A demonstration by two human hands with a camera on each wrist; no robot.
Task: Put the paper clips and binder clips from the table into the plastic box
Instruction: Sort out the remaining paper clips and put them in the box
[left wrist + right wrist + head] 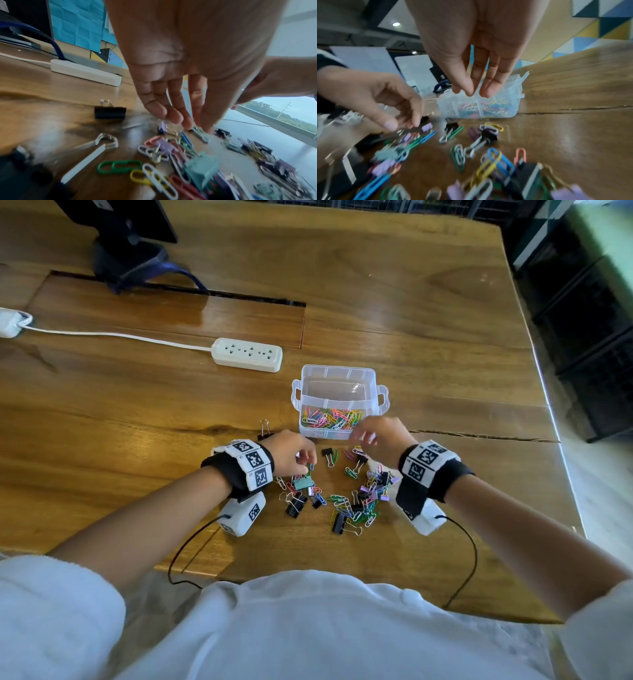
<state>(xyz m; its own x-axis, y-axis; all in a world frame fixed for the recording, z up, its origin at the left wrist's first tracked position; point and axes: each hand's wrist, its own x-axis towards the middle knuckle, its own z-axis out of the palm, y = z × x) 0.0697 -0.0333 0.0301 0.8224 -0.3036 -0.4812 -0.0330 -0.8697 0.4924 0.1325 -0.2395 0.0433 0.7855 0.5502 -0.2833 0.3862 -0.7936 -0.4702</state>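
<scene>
A clear plastic box point(337, 368) stands on the wooden table, with coloured paper clips point(334, 419) in its near compartment. Loose paper clips and binder clips point(359, 501) lie scattered in front of it. My left hand point(307, 465) reaches down at the left of the pile, and its thumb and fingertips point(187, 125) pinch the end of a greenish paper clip point(201, 134) on the table. A teal binder clip point(303, 483) lies just below it. My right hand point(363, 437) hovers at the box's near wall point(513, 108), its fingers point(486, 93) straight and holding nothing.
A black binder clip point(263, 434) stands apart, left of the box. A white power strip point(246, 355) with its cord lies further back on the left. A dark monitor stand point(126, 244) is at the far left. The table's edge point(548, 405) runs down the right.
</scene>
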